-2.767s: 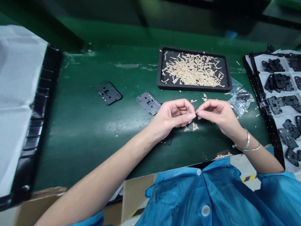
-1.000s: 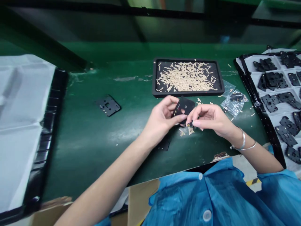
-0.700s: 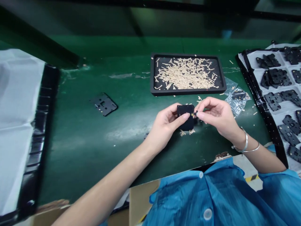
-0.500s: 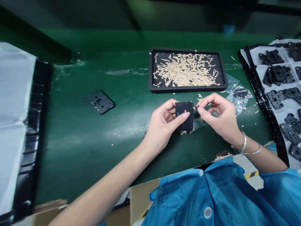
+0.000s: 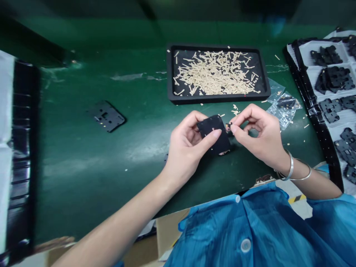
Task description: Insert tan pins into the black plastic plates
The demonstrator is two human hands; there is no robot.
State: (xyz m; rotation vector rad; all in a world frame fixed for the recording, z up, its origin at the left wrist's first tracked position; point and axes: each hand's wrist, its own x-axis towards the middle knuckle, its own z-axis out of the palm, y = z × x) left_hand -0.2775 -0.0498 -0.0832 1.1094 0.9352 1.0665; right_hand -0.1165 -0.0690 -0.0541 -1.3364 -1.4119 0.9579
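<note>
Working from afar, I see the left hand (image 5: 185, 142) gripping a flat black plate (image 5: 222, 142) between thumb and fingers, while the right hand (image 5: 257, 131) pinches a small dark piece (image 5: 228, 127) between thumb and forefinger, at the plate's right edge; I can't tell whether the two touch. Farther out past both sets of fingertips I have a shallow black tray (image 5: 219, 98) of pale strips (image 5: 217, 72). A clear plastic bag (image 5: 285, 111) lies right of the right fingers, and a second black plate (image 5: 109, 115) well left of the left fingers
</note>
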